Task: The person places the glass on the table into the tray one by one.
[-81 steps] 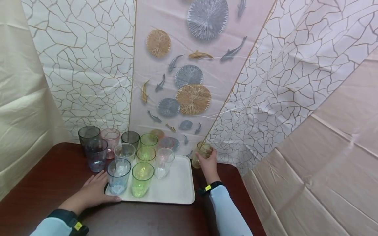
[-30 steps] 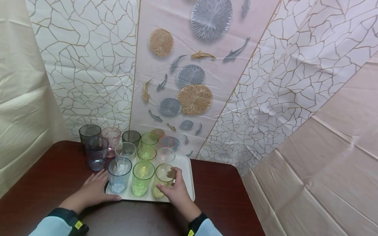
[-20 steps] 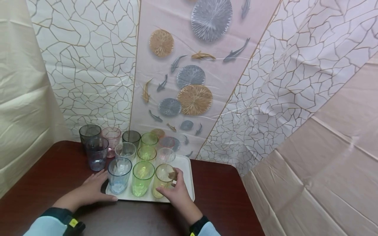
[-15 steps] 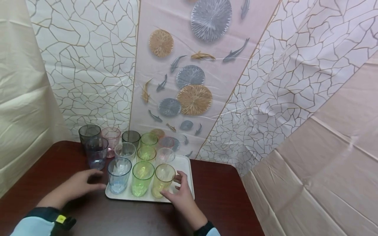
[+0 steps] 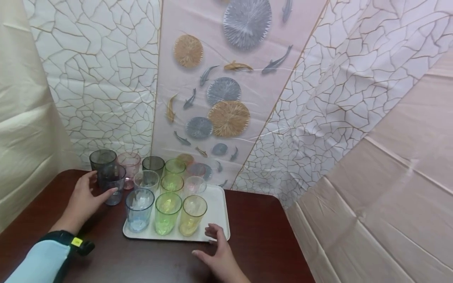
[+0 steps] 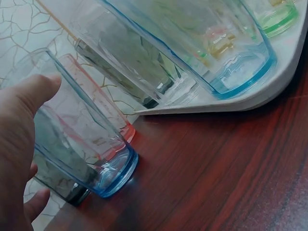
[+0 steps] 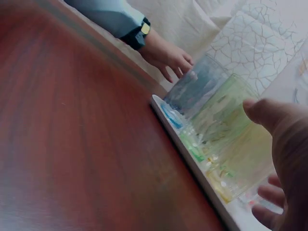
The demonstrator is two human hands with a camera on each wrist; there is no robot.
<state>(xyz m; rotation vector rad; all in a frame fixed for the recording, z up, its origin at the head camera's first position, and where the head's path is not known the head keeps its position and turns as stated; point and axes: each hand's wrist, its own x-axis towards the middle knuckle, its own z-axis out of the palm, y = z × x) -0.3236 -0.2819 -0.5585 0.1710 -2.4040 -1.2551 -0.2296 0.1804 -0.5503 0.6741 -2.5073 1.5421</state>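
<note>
My left hand (image 5: 80, 202) is spread at the left of a blue cup (image 5: 114, 196) standing on the table. Its thumb overlaps that cup's side in the left wrist view, and the fingers reach behind, near a dark grey cup (image 6: 77, 192). My right hand (image 5: 221, 253) is at the tray's front right corner, thumb and fingers apart with nothing between them. A yellow cup (image 5: 192, 220) stands upright just beyond it, at the right end of the tray's front row. Beside it are a green cup (image 5: 168, 220) and a light blue cup (image 5: 139, 216).
The white tray (image 5: 217, 212) also carries several cups behind the front row, among them a clear one (image 5: 146, 179) and a dark one (image 5: 153, 163). A pink cup (image 5: 128, 173) stands left of it on the dark red table (image 5: 255, 232). Patterned cloth (image 5: 226, 94) hangs behind.
My right hand brought the yellow cup from beyond the tray's right side onto its front row, let go and drew back. My left hand left the tray's front left corner for the blue cup.
</note>
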